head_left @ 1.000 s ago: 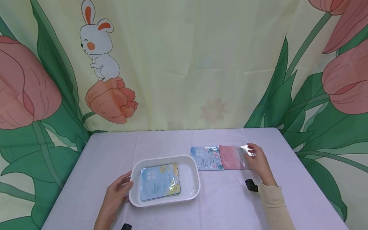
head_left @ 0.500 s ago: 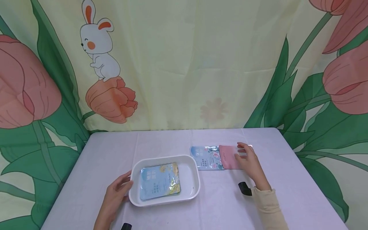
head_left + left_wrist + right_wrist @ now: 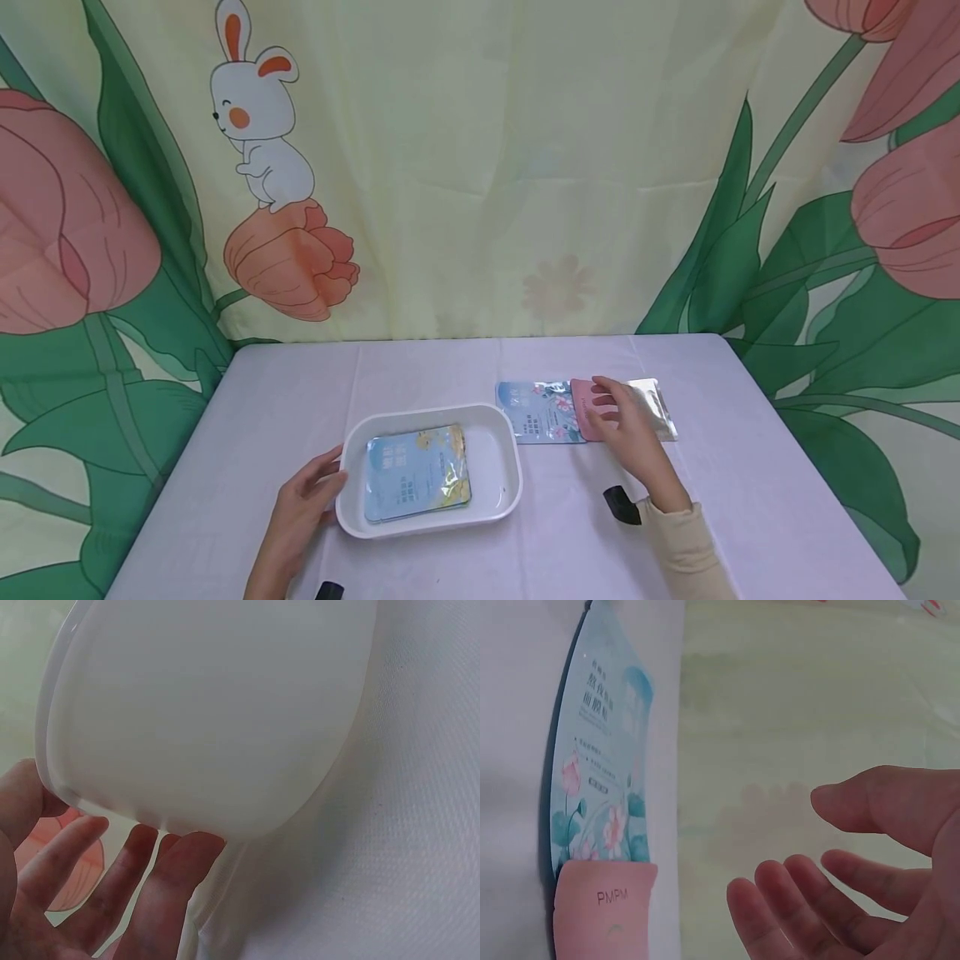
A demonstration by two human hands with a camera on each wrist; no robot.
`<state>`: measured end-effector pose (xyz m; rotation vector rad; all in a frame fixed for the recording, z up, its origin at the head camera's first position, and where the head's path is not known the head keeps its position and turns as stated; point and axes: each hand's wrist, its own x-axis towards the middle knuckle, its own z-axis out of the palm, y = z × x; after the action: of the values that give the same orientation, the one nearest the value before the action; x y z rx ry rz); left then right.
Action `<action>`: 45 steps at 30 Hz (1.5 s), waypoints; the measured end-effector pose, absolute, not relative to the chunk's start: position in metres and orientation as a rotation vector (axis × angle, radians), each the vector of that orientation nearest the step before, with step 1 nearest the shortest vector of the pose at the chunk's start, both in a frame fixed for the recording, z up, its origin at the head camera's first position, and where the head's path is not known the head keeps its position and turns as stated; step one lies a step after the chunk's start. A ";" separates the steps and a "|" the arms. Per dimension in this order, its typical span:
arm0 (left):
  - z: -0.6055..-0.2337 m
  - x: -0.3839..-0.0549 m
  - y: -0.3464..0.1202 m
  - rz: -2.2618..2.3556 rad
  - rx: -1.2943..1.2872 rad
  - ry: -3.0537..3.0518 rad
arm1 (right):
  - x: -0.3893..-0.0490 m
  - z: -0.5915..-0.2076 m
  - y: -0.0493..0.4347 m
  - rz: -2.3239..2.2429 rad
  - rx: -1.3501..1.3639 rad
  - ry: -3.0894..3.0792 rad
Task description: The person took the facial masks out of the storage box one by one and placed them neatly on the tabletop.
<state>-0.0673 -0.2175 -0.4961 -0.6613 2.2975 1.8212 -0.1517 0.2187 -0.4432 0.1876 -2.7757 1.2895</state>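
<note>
My left hand (image 3: pixel 300 504) touches the left end of a white tray (image 3: pixel 497 475); in the left wrist view its fingertips rest along the outer wall of the tray (image 3: pixel 217 712). A blue face mask sachet with a yellow-flowered end (image 3: pixel 412 471) lies on top of a small stack in the tray. My right hand (image 3: pixel 633 433), fingers spread and holding nothing, is over a pink face mask sachet with a silver end (image 3: pixel 654 404) and hides its middle. This pink sachet (image 3: pixel 604 915) overlaps the edge of a flowered blue face mask sachet (image 3: pixel 600 757) to its left.
A white cloth covers the table (image 3: pixel 420 567). Behind it hangs a curtain (image 3: pixel 480 183) printed with tulips and a rabbit. Black camera pieces are worn at my right wrist (image 3: pixel 622 505) and left wrist (image 3: pixel 330 592).
My right hand has moved left over the pink sachet, uncovering its silver end. My left hand, the tray and the sachets stay where they were.
</note>
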 end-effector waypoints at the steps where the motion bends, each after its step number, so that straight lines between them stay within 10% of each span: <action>1: -0.496 -0.067 -0.218 1.824 -0.662 2.295 | -0.151 -0.443 0.216 1.298 0.194 -2.771; 45: -0.496 -0.065 -0.218 1.829 -0.648 2.320 | -0.125 -0.437 0.128 1.391 0.475 -2.774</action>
<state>-0.0654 -0.2182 -0.4963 -0.6476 2.3197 1.8288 -0.1248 0.1276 -0.4371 0.4748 -2.7739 1.3915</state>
